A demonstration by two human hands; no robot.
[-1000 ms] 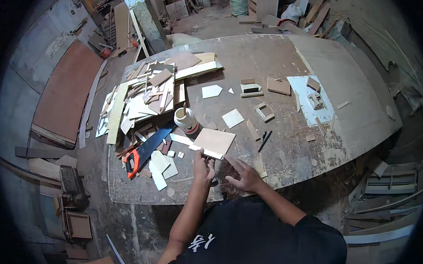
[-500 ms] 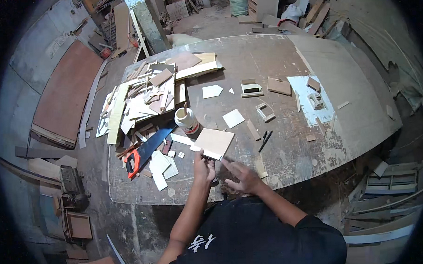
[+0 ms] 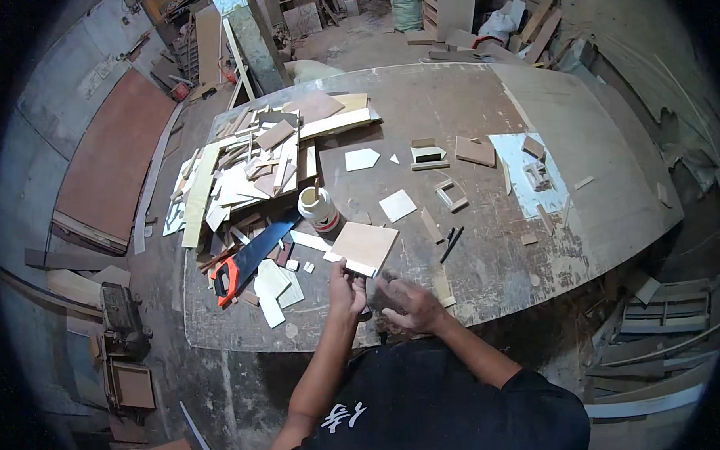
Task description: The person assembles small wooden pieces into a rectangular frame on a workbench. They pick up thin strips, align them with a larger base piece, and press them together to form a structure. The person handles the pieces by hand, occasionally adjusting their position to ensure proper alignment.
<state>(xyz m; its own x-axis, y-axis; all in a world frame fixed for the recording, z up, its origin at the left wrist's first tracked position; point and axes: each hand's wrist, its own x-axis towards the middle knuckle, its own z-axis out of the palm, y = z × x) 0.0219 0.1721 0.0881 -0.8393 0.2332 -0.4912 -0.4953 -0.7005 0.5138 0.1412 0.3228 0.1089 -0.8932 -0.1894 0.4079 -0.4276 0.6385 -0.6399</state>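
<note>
The flat square wooden board is light tan with a white edge. The hand saw has a dark blue blade and an orange and black handle. The round glue pot is white with a red band, and the big worn table is grey-brown with a pale blue patch.

Workbench, free room: broad bare stretch along the far edge and the right end. Obstacles: heap of wood offcuts over the left end; handsaw and glue pot ahead-left of the left hand; square board just ahead of it; small blocks scattered mid-table.
</note>
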